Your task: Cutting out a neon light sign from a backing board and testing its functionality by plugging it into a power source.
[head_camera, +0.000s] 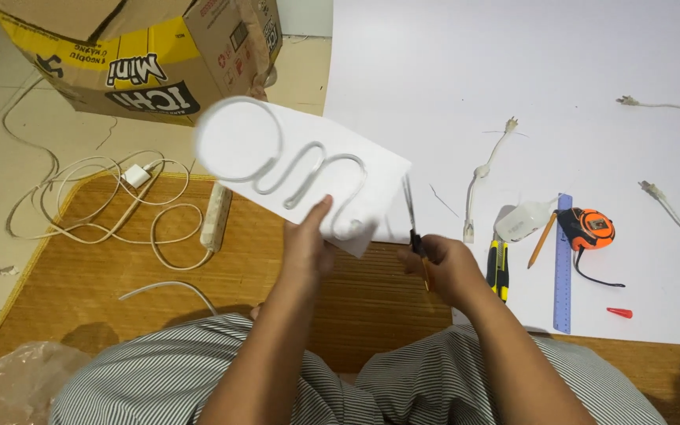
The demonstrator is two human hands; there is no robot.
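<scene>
Evidently, one light, floppy paper sheet [308,169], carrying one glued cord [308,169] and best gripped at its near edge, was held above the mat [120,267] by the left hand [308,244], while one pair of scissors [412,216] was clasped in the right hand [446,264] beside it.

Pale tiled floor [9,94], woven bamboo mat [80,275], big white sheet [474,71], cardboard box [143,55].

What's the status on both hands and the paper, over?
Left hand holds white paper bearing a curved cable. Right hand grips scissors, blades at the paper's edge. Nothing between them.
</scene>
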